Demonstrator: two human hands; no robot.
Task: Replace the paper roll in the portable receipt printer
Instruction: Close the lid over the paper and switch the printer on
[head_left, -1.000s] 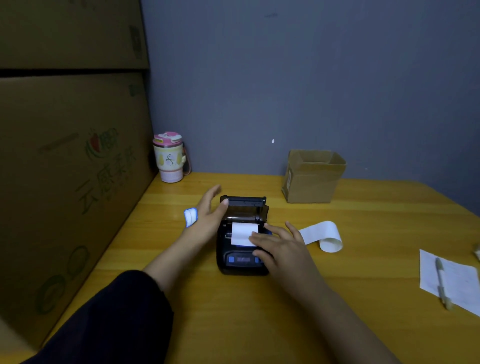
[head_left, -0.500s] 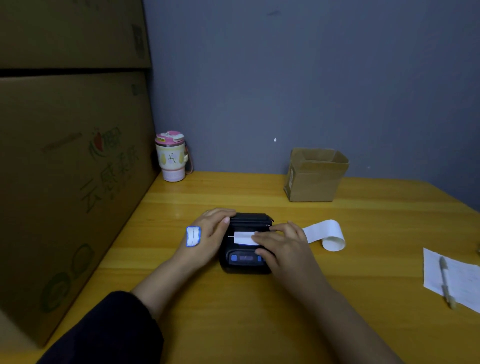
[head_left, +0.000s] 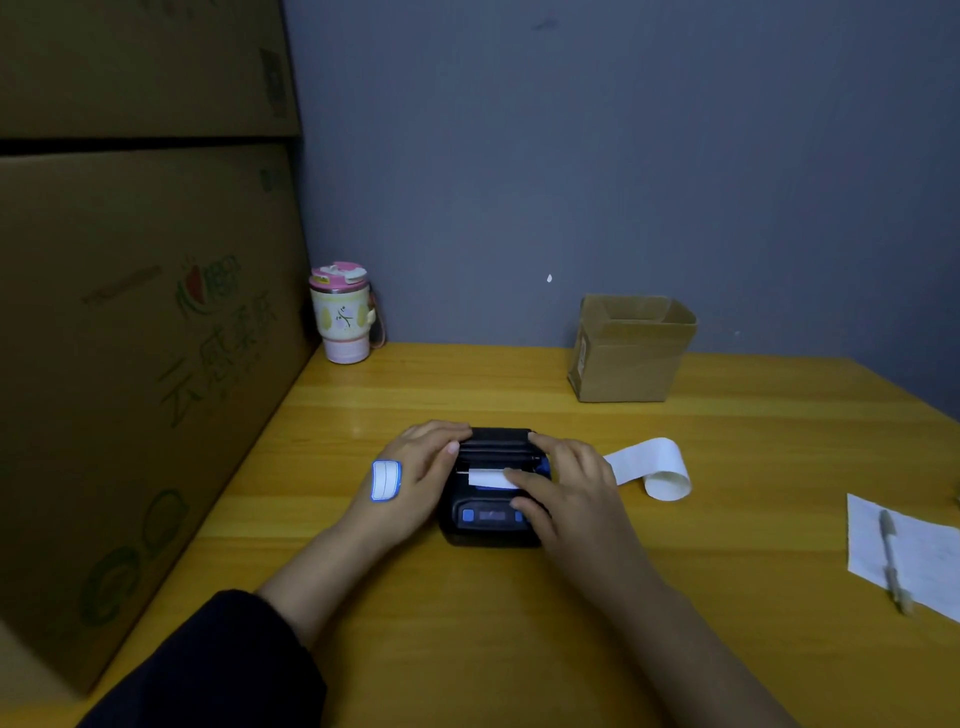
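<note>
A black portable receipt printer (head_left: 491, 512) with blue buttons sits on the yellow wooden table (head_left: 467, 623), its lid down. A short white strip of paper (head_left: 488, 478) sticks out of its slot. My left hand (head_left: 415, 467), with a blue-edged label stuck on its back, rests on the printer's left side and lid. My right hand (head_left: 566, 483) lies on the right side, thumb on the lid and fingers over the paper strip. A loose curled length of white receipt paper (head_left: 654, 467) lies on the table just right of the printer.
Large cardboard boxes (head_left: 130, 338) wall off the left side. A pink-lidded cup (head_left: 343, 317) stands in the back left corner. A small open cardboard box (head_left: 631, 348) sits behind the printer. A sheet of paper (head_left: 930, 561) with a pen (head_left: 891, 558) lies at the right edge.
The printer's lid, standing open a second ago, has been pressed down shut over the paper. My left hand moved onto the lid and my right thumb came up onto it.
</note>
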